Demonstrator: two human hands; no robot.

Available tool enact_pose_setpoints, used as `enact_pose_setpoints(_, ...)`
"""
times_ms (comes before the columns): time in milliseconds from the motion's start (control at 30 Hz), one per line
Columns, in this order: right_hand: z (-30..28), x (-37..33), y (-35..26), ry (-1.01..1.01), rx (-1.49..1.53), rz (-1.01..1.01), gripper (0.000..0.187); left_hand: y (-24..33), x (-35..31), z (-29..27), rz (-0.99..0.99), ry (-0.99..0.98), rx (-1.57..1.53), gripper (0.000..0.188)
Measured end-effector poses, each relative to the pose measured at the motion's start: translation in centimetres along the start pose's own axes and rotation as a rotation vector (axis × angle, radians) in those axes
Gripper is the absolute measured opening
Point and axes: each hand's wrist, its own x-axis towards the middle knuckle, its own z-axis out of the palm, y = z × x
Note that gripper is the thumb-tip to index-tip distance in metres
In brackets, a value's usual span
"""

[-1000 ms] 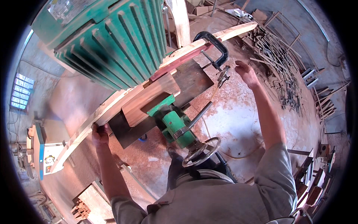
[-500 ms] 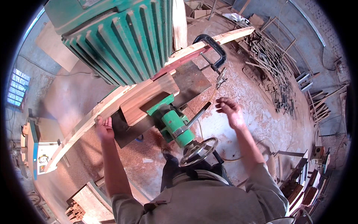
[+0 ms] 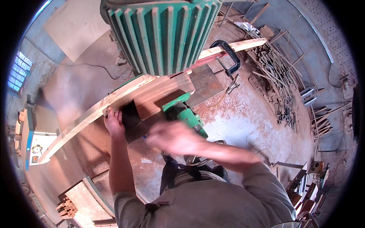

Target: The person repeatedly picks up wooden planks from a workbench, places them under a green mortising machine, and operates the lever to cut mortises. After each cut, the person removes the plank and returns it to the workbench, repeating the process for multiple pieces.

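Observation:
My left hand [image 3: 114, 122] is at the near side of a long, pale, curved wooden beam [image 3: 93, 112], thumb against its edge and fingers curled in. My right hand [image 3: 173, 137] is smeared by motion, above the near end of a green cylindrical clamping unit [image 3: 188, 116] and partly covering it; its fingers cannot be made out. A brown wooden block [image 3: 163, 95] lies between the beam and the green clamp plate [image 3: 176, 101]. A black G-clamp [image 3: 232, 57] grips the beam's right part together with a reddish strip [image 3: 207, 59].
A large green ribbed motor housing [image 3: 159, 38] hangs over the beam. The dark metal machine table [image 3: 207, 85] lies beneath the block. Part of a handwheel [image 3: 199, 161] shows near my waist. Wood scraps [image 3: 277, 76] pile up at the right, and sawdust covers the floor.
My right hand has swept left from beside the lever to over the green clamping unit. My left hand stays at the beam. The whole view has shifted, with the motor housing further right.

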Motion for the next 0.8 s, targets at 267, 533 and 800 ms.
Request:
enact_pose_setpoints(267, 4.2, 5.8, -1.5, -0.532, -0.253, 0.213, 0.034, 0.8, -1.6, 0.8, 0.036, 0.077, 0.057, 0.031)
enact_pose_setpoints(533, -3.4, 1.1, -0.1, 0.109, 0.251, -0.016, 0.039, 0.3, -0.7, -0.7, 0.109, -0.126, 0.032, 0.04)
enact_pose_setpoints(800, -43.3, -3.9, -9.9, 1.128, -0.023, -0.122, 0.045, 0.0, -0.4, -0.3, 0.057, 0.019, 0.03, 0.043)
